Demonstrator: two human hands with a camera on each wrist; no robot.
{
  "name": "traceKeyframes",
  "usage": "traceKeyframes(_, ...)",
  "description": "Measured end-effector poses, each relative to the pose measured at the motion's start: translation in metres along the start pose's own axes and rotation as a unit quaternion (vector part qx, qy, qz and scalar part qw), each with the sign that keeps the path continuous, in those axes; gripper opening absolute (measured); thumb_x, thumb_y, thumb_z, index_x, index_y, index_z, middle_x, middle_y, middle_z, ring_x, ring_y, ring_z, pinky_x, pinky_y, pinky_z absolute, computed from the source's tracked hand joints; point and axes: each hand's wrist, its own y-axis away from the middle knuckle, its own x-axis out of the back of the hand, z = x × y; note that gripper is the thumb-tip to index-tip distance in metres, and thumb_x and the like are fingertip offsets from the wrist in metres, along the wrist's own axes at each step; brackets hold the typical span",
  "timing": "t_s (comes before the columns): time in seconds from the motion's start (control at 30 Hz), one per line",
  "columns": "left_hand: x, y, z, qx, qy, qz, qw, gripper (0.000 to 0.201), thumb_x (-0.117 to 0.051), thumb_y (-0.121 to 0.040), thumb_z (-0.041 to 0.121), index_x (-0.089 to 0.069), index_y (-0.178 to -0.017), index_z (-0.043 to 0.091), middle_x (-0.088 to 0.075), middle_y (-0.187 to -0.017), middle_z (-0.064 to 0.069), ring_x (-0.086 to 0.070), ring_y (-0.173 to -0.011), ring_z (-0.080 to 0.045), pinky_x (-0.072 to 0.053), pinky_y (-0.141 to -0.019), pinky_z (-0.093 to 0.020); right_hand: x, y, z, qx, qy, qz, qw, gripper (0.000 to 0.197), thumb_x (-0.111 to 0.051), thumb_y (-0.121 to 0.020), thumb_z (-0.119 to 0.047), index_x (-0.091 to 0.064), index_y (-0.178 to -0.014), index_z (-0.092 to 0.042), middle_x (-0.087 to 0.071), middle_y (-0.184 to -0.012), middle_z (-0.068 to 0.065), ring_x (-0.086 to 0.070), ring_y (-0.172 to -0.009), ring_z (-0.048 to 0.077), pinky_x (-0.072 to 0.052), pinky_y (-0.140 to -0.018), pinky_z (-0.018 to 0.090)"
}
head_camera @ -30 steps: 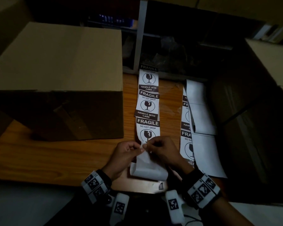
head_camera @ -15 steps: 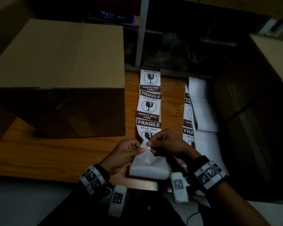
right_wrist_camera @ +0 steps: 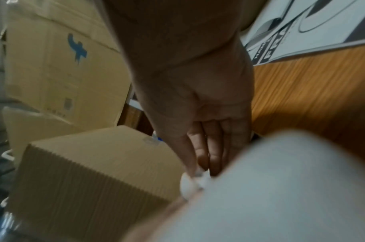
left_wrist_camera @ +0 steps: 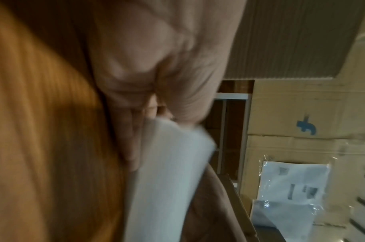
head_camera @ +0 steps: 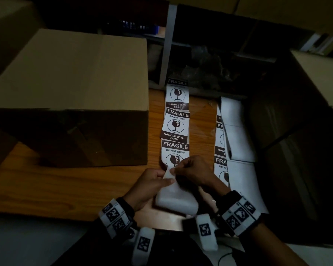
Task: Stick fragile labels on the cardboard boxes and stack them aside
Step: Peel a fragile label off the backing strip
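Head view: the box (head_camera: 69, 96) filled the left of the frame, closer to the left hand (head_camera: 150, 186). The label strip (head_camera: 176, 129) ran lengthwise up the centre. Both hands, the right hand (head_camera: 192, 169) included, pinched its near label, apparently peeling it.

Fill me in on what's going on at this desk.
A person is peeling a fragile label off a label strip laid on the wooden desk. The left hand holds the blank backing paper, and the right hand pinches the strip's near end where the two meet. The cardboard box stands to the left; no label shows on the faces in view. A second strip lies to the right.
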Motion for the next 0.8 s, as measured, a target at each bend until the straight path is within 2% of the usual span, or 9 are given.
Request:
traceKeyframes(0.1,0.005,-0.001,0.000,0.017,-0.020,-0.002,1.000,0.017,-0.066,-0.088,0.004,-0.071,-0.104,-0.001,-0.073,-0.102,-0.017,-0.069,-0.098,-0.034,-0.051,-0.094,-0.049,0.013,0.003,-0.002,-0.029,-0.074,-0.066,0.995,0.027,-0.083,-0.072,-0.012,-0.073,-0.088,0.008,-0.072,-0.082,0.025,-0.067,-0.069,0.026,-0.058,-0.070,0.034)
traceKeyframes(0.17,0.006,0.001,0.004,0.026,-0.024,-0.023,0.999,0.018,-0.067,-0.088,0.006,-0.071,-0.104,-0.001,-0.073,-0.103,-0.018,-0.069,-0.096,-0.032,-0.051,-0.092,-0.047,0.025,0.002,-0.001,-0.050,-0.105,-0.110,0.987,0.037,-0.084,-0.065,-0.011,-0.073,-0.096,0.006,-0.072,-0.090,0.026,-0.071,-0.079,0.031,-0.059,-0.082,0.042)
traceKeyframes(0.27,0.004,0.002,0.008,0.016,-0.031,-0.024,0.999,0.015,-0.064,-0.090,0.005,-0.070,-0.103,0.002,-0.074,-0.102,-0.014,-0.070,-0.094,-0.028,-0.054,-0.088,-0.043,0.040,0.002,-0.001,-0.045,-0.095,-0.165,0.981,0.041,-0.082,-0.065,-0.013,-0.074,-0.104,-0.003,-0.073,-0.103,0.020,-0.071,-0.095,0.028,-0.056,-0.090,0.036)
traceKeyframes(0.33,0.005,0.002,0.008,0.013,-0.026,-0.013,0.999,0.016,-0.061,-0.092,0.005,-0.069,-0.106,0.004,-0.075,-0.102,-0.011,-0.071,-0.096,-0.027,-0.055,-0.088,-0.042,0.045,0.002,0.000,-0.022,-0.099,-0.140,0.985,0.038,-0.079,-0.071,-0.006,-0.072,-0.108,0.000,-0.073,-0.108,0.017,-0.069,-0.103,0.027,-0.054,-0.094,0.033)
traceKeyframes(0.43,0.005,0.000,0.008,0.014,-0.002,0.001,1.000,0.018,-0.060,-0.093,0.006,-0.067,-0.109,0.001,-0.074,-0.104,-0.014,-0.071,-0.095,-0.030,-0.056,-0.087,-0.042,0.039,0.001,0.008,0.001,-0.040,0.012,0.999,0.008,-0.075,-0.083,-0.007,-0.075,-0.088,-0.001,-0.075,-0.088,0.013,-0.070,-0.084,0.025,-0.055,-0.084,0.038)
traceKeyframes(0.53,0.003,0.002,0.009,0.001,0.049,0.021,0.999,0.019,-0.058,-0.093,0.003,-0.066,-0.110,0.002,-0.073,-0.105,-0.014,-0.071,-0.094,-0.027,-0.057,-0.079,-0.034,0.027,0.006,0.019,-0.061,0.037,0.128,0.989,0.025,-0.075,-0.083,-0.029,-0.071,-0.068,-0.009,-0.071,-0.062,0.002,-0.067,-0.061,0.016,-0.055,-0.067,0.034)
traceKeyframes(0.63,0.000,0.006,0.009,-0.018,0.086,0.041,0.995,0.019,-0.056,-0.093,0.001,-0.065,-0.110,0.002,-0.074,-0.106,-0.012,-0.071,-0.093,-0.025,-0.057,-0.073,-0.030,0.016,0.024,0.020,-0.100,-0.052,0.129,0.985,0.028,-0.077,-0.082,-0.029,-0.070,-0.062,-0.011,-0.066,-0.058,0.001,-0.059,-0.054,0.015,-0.042,-0.050,0.019)
traceKeyframes(0.7,-0.001,0.008,0.009,-0.019,0.087,0.045,0.995,0.020,-0.057,-0.093,0.001,-0.065,-0.112,0.001,-0.073,-0.106,-0.012,-0.070,-0.094,-0.026,-0.057,-0.072,-0.029,0.007,0.031,0.021,-0.110,-0.161,0.103,0.975,0.026,-0.078,-0.081,-0.016,-0.064,-0.060,-0.008,-0.058,-0.063,0.013,-0.052,-0.059,0.021,-0.039,-0.052,0.023)
traceKeyframes(0.8,-0.004,0.012,0.009,-0.032,0.082,0.060,0.994,0.027,-0.065,-0.088,0.002,-0.061,-0.114,0.007,-0.072,-0.111,-0.014,-0.071,-0.095,-0.024,-0.057,-0.074,-0.029,-0.005,0.032,0.030,-0.101,-0.200,0.122,0.967,0.015,-0.073,-0.081,-0.003,-0.066,-0.068,0.002,-0.058,-0.067,0.018,-0.052,-0.066,0.026,-0.040,-0.063,0.032)
